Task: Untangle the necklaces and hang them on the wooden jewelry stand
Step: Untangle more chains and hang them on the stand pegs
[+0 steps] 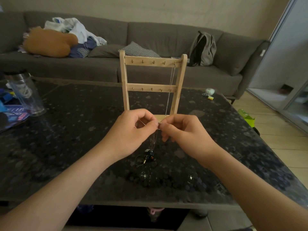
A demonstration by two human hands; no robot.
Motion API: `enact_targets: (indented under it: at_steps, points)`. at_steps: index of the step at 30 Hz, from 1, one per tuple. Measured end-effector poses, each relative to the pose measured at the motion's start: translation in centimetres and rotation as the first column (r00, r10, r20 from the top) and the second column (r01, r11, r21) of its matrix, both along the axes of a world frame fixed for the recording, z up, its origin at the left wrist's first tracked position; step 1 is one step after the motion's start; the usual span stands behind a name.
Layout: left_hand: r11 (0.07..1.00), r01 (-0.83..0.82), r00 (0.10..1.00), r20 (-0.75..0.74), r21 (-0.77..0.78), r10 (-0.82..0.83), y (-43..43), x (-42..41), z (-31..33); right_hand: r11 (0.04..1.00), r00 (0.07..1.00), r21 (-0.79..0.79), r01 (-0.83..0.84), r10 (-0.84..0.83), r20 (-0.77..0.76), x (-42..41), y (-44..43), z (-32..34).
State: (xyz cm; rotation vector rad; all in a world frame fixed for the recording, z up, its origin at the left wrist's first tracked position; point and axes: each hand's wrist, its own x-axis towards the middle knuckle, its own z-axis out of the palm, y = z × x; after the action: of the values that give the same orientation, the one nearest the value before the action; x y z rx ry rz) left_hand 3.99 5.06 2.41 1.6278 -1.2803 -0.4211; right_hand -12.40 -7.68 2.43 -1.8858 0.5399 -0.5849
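Observation:
The wooden jewelry stand (153,84) is upright at the middle of the dark table, with two rows of small pegs. One thin silver necklace (171,84) hangs from the rightmost upper peg down to the base. Just in front of the stand's base, my left hand (133,130) and my right hand (181,130) meet fingertip to fingertip, both pinching a thin chain (154,139). That chain droops from the pinch to a small tangle of pendants and rings (146,157) lying on the table. The stand's base is mostly hidden behind my hands.
A clear plastic bottle (25,94) and colourful packets (11,114) sit at the table's left. A small white item and a yellow piece (209,93) lie at the far right. A grey sofa (150,39) with clothes and a backpack (203,49) runs behind the table (66,147).

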Motion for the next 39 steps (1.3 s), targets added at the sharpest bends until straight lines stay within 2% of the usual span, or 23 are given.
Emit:
enact_targets:
  at_steps: [4,6,9,11,12,15,22,33,39]
  points:
    - [0.995,0.044,0.991,-0.130,0.086,-0.033,0.17,-0.14,0.09,1.000,0.999,0.022,0.022,-0.021,-0.026,0.13,0.10,0.22]
    - [0.990,0.070,0.964,-0.264,0.126,-0.034,0.04,-0.15,0.10,0.999,0.999,0.043,0.017,-0.015,-0.049,0.28,0.21,0.27]
    - [0.983,0.122,0.854,-0.520,0.140,-0.031,-0.21,0.01,0.39,0.987,0.998,0.157,-0.027,0.035,-0.050,0.49,0.53,0.44]
    - [0.985,0.139,0.795,-0.604,0.101,-0.050,-0.20,0.26,0.57,0.980,0.997,0.193,-0.043,0.053,-0.048,0.40,0.75,0.69]
    - [0.987,0.134,0.806,-0.590,0.093,-0.054,-0.18,0.38,0.52,0.980,0.998,0.191,-0.049,0.058,-0.039,0.31,0.76,0.80]
    - [0.986,0.099,0.911,-0.411,0.131,-0.037,0.04,0.31,0.18,0.984,0.999,0.173,-0.044,0.047,-0.008,0.27,0.50,0.63]
    - [0.995,0.088,0.967,-0.241,0.039,-0.076,0.12,-0.28,-0.01,0.997,1.000,0.081,0.000,0.000,0.007,0.27,0.06,0.23]
    - [0.995,0.096,0.981,-0.172,0.041,-0.087,-0.12,-0.04,-0.40,0.990,1.000,0.143,-0.005,0.008,-0.022,0.36,0.41,0.70]
    - [0.998,0.054,0.994,-0.091,-0.022,-0.055,-0.17,-0.19,-0.35,0.990,1.000,0.144,-0.004,0.006,-0.012,0.33,0.55,0.61]
